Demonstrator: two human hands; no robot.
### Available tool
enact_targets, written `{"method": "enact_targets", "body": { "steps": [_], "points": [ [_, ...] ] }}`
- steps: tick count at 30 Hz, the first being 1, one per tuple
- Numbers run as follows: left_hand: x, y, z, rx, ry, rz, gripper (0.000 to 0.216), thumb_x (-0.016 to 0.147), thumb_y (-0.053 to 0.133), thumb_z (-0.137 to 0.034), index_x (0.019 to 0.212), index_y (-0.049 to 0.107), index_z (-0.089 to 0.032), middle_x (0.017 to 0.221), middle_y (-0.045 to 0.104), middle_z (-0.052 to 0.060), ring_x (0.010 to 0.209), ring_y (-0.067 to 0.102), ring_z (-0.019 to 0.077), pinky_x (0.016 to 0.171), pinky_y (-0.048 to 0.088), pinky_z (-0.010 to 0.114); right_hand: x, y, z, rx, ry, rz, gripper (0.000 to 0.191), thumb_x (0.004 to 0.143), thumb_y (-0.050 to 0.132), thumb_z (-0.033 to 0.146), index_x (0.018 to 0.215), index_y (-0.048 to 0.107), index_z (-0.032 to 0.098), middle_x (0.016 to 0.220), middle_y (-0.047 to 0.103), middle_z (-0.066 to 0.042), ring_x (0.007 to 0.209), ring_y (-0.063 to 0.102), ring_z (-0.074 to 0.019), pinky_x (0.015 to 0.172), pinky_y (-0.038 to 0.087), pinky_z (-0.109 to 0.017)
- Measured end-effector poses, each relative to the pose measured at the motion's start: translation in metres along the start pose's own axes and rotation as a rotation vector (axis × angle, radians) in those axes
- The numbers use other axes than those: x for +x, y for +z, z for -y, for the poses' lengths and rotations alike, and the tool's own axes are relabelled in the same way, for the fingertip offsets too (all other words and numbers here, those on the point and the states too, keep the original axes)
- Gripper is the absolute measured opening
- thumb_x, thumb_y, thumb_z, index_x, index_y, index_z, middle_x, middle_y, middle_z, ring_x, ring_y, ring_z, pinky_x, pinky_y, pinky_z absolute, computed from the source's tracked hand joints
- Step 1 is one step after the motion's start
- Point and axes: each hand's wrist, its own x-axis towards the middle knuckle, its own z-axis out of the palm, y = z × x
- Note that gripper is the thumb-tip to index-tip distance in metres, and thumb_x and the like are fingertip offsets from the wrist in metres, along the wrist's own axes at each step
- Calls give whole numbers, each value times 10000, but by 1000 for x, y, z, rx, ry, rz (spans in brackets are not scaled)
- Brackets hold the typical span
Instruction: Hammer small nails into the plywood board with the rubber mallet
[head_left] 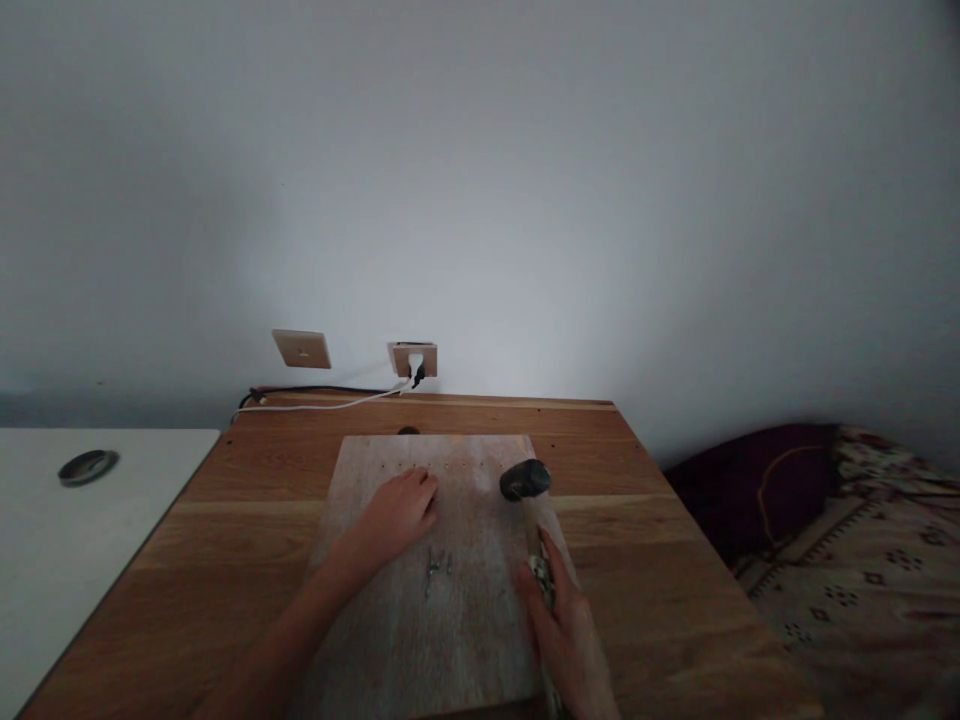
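Far left: white table beside the left edge of the wooden desk, a dark oval dish on it. White cable and black cable run along the desk's far edge, near its left corner, to a wall socket.

Your left hand rests on a worn wooden board, laid mid-desk between the left and right edges. Fingers curled close together by the row of small marks near the board's far edge; can't tell if you pinch anything there. Just nearer you, a few loose metal fasteners lie mid-board, nails or screws, too blurred to call.

Your right hand is closed round the handle of a black-headed mallet. Head sits over the board's far right corner area; contact unclear.

Far right, past the desk's right edge: patterned bedspread.

Judgement: hammering step in hand, likely 1 fastener being placed or driven. Next move calls for a square head, a short controlled stroke and your left fingertips clear of it.
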Motion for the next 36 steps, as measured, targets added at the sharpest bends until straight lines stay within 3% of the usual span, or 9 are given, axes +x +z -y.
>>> {"method": "enact_targets", "body": {
  "steps": [1, 3, 6, 10, 14, 17, 21, 24, 36],
  "points": [
    [2, -1, 0, -23, -12, 0, 173, 900, 496, -144, 959, 657, -169, 1011, 695, 117, 942, 670, 257, 858, 507, 368, 4, -2, -3, -50, -32, 10, 665, 952, 517, 571, 1482, 559, 172, 1435, 638, -170, 1341, 597, -352, 1084, 510, -492],
    [8, -1, -1, -86, -31, -8, 161, 898, 507, -145, 958, 653, -175, 959, 713, 96, 901, 674, 250, 831, 495, 356, 11, -4, -9, -112, -65, 26, 625, 980, 470, 509, 1495, 541, 161, 1445, 632, -174, 1358, 586, -340, 1102, 493, -485],
    [26, 1, -1, -205, 8, -69, 126, 868, 558, -135, 923, 660, -185, 894, 719, 57, 846, 669, 223, 791, 479, 320, 15, -4, -14, -134, -88, 53, 596, 977, 466, 478, 1452, 574, 133, 1391, 667, -196, 1285, 645, -339, 1030, 543, -446],
    [68, 14, -4, -413, 174, -148, 139, 834, 611, -108, 912, 702, -179, 890, 726, 43, 818, 666, 188, 762, 477, 278, 19, -6, -15, -83, -66, 52, 568, 954, 503, 476, 1382, 623, 122, 1286, 725, -193, 1190, 698, -337, 974, 558, -418],
    [109, 30, -12, -638, 269, -117, 137, 878, 640, -150, 960, 749, -155, 925, 767, 61, 816, 692, 182, 763, 509, 272, 23, -9, -18, 10, 10, 15, 507, 911, 552, 497, 1245, 708, 149, 1103, 780, -154, 1029, 743, -326, 872, 573, -388],
    [127, 37, -17, -643, 295, -96, 151, 887, 656, -150, 980, 775, -146, 990, 788, 88, 885, 718, 207, 815, 525, 294, 22, -8, -19, 54, 62, -51, 503, 896, 587, 524, 1231, 725, 175, 998, 786, -123, 954, 745, -320, 785, 579, -372],
    [134, 37, -17, -528, 338, -82, 180, 908, 646, -147, 1009, 795, -160, 1022, 795, 95, 946, 732, 227, 877, 529, 316, 19, -6, -20, 104, 104, -47, 501, 905, 592, 551, 1237, 731, 202, 794, 750, -75, 799, 739, -296, 636, 561, -339],
    [134, 34, -17, -463, 381, -71, 196, 918, 637, -143, 1027, 798, -166, 1035, 794, 97, 980, 731, 234, 909, 532, 325, 18, -6, -20, 115, 102, -32, 508, 907, 596, 549, 1254, 725, 201, 768, 738, -68, 771, 735, -288, 619, 557, -333],
    [132, 34, -16, -368, 504, -79, 189, 940, 618, -132, 990, 795, -176, 1016, 776, 96, 992, 714, 229, 927, 534, 333, 19, -7, -18, 52, 74, -34, 567, 916, 564, 530, 1299, 694, 133, 1114, 777, -147, 1057, 732, -318, 914, 555, -377]
  ]
}}
